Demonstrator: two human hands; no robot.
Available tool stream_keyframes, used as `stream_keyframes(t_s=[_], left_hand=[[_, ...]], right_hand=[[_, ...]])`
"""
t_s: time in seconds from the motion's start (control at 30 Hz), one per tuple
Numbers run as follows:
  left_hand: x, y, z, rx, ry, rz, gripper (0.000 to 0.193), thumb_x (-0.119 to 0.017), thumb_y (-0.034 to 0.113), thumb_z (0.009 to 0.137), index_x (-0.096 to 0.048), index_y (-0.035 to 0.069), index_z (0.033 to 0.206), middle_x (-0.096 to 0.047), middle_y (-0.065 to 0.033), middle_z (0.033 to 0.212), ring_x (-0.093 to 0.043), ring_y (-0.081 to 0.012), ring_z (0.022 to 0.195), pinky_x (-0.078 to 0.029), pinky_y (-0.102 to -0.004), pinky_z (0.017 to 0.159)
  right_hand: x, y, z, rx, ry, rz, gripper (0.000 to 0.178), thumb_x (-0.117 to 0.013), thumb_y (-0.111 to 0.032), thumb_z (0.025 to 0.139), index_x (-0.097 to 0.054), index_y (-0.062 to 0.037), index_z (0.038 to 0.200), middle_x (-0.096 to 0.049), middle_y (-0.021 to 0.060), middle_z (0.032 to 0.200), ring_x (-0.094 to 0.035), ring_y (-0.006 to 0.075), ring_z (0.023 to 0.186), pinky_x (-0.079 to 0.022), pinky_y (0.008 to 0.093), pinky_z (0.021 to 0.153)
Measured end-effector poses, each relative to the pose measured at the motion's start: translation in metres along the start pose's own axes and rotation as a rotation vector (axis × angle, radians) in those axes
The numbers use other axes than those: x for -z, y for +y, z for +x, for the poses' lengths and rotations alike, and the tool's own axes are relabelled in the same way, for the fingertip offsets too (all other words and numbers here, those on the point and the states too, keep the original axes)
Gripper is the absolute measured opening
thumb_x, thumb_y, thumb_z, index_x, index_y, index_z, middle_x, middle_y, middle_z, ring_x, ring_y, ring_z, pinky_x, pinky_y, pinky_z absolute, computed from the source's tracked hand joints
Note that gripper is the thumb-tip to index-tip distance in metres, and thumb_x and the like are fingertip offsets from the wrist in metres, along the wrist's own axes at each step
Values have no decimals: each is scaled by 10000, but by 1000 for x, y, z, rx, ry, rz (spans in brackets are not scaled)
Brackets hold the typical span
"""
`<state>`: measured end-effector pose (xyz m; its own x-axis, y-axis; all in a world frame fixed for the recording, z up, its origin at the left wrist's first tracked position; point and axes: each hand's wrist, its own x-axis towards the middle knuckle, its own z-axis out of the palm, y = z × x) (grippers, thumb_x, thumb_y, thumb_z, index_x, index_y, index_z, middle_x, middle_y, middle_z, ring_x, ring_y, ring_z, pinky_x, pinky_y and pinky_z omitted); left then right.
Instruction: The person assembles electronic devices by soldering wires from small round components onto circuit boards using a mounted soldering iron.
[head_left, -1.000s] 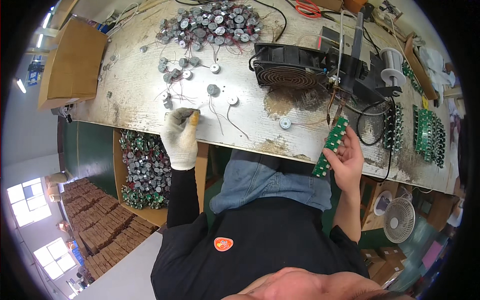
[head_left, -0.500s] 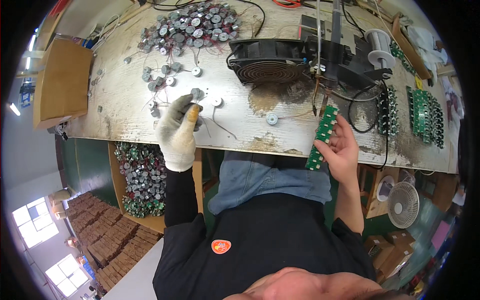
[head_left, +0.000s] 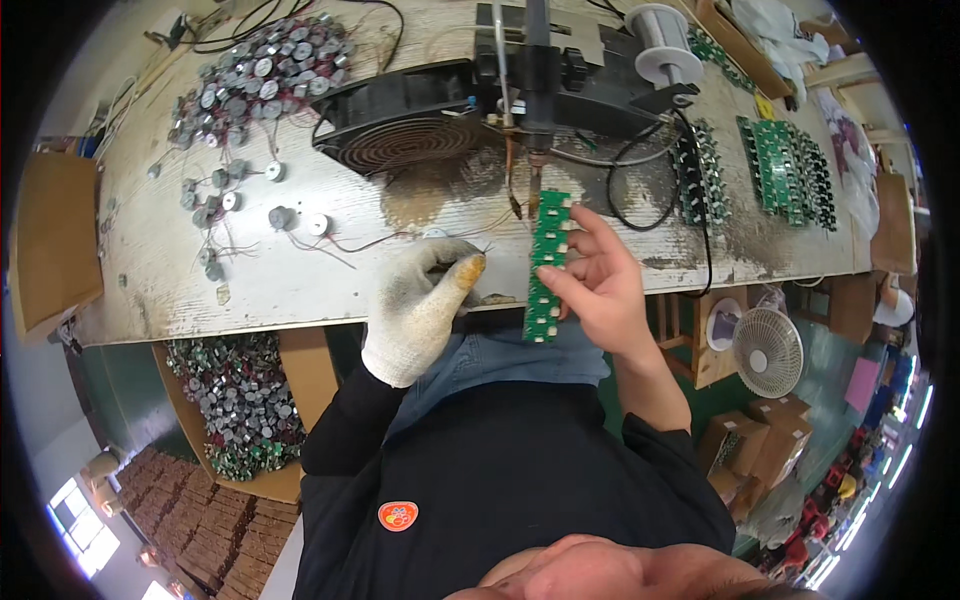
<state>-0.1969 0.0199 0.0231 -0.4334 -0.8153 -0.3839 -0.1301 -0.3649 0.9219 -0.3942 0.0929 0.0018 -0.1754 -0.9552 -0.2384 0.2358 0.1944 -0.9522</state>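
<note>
My left hand (head_left: pixel 420 305), in a worn white glove, pinches a small round wired part (head_left: pixel 445 240) by its thin leads just left of the board. My bare right hand (head_left: pixel 600 290) holds a long green circuit board strip (head_left: pixel 545 265) upright, its top end under the tip of a fixed soldering iron (head_left: pixel 535 150). Both hands hover over the near edge of the stained wooden bench (head_left: pixel 300 280).
A black fan (head_left: pixel 400 125) lies flat behind the hands. Several small round wired parts (head_left: pixel 260 75) are piled at the far left, with loose ones nearer. A solder spool (head_left: pixel 655 35) and racks of green boards (head_left: pixel 790 170) stand to the right. A box of parts (head_left: pixel 235 395) sits below the bench.
My gloved left hand has moved right from the loose parts to beside the board, carrying a wired part. My right hand has raised the green board toward the iron tip.
</note>
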Motion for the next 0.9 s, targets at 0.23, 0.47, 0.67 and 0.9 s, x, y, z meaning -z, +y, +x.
stream_keyframes(t_s=[0.23, 0.47, 0.67, 0.9], left_hand=[[-20, -2, 13, 29, -31, -26, 258, -624, 170, 923, -604, -70, 1014, -635, -69, 854, -606, -93, 729, -495, -222, 645], [-26, 1, 18, 72, -54, -212, 225, -597, 140, 930, -590, -73, 1002, -645, -83, 880, -619, -105, 750, -523, -245, 659], [-27, 3, 20, 76, -41, -253, 219, -592, 148, 932, -585, -63, 990, -640, -74, 855, -620, -105, 739, -518, -241, 644], [-27, 6, 22, 113, -40, -325, 224, -597, 161, 929, -584, -54, 987, -641, -69, 835, -618, -99, 720, -509, -236, 631]], right_hand=[[-7, 0, -4, 23, -8, 40, 673, -619, 94, 828, -289, 38, 1413, -581, 144, 1068, -598, 92, 658, -469, 202, 489], [-6, 2, -4, 79, -49, 20, 689, -610, 107, 830, -272, 21, 1424, -564, 144, 1097, -586, 85, 658, -468, 202, 494], [-5, 7, -4, 118, -59, 21, 704, -633, 81, 835, -262, 0, 1428, -574, 138, 1090, -615, 90, 699, -463, 198, 533], [-6, 1, -2, 117, -57, 17, 710, -639, 79, 833, -258, 2, 1427, -572, 135, 1091, -614, 91, 703, -469, 194, 536]])
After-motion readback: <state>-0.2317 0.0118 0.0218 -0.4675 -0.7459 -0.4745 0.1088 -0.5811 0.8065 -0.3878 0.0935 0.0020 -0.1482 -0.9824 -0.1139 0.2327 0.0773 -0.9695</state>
